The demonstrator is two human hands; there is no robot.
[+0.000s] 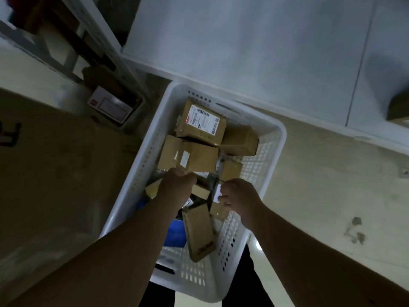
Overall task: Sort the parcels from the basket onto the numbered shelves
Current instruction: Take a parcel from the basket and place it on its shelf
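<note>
A white slatted plastic basket (152, 138) sits on a pale floor (321, 173), its long axis running from the bottom of the view up toward a white shelf unit (243, 52). Inside lie about eight brown cardboard parcels, jumbled at different angles, so an exact count is uncertain.

The labelled parcel (202, 121) at the far end lies flat, its white barcode label facing up. Just nearer lies a middle parcel (190, 155) bearing a small white sticker. A long narrow parcel (199, 231) near the front points lengthwise along the basket, tilted against the others. A blue item (176, 233) sits beside it, partly hidden.

Both bare arms reach down into the basket. The left hand (177, 185) is curled closed over the near edge of the middle parcel, though what its fingers grasp is hidden. The right hand (240, 199) pinches a small parcel (218, 203) with a white label.

To the left stands a large cardboard carton (55, 173), and behind it another shelf frame (95, 36) with a labelled white box (111, 105) at its foot.
</note>
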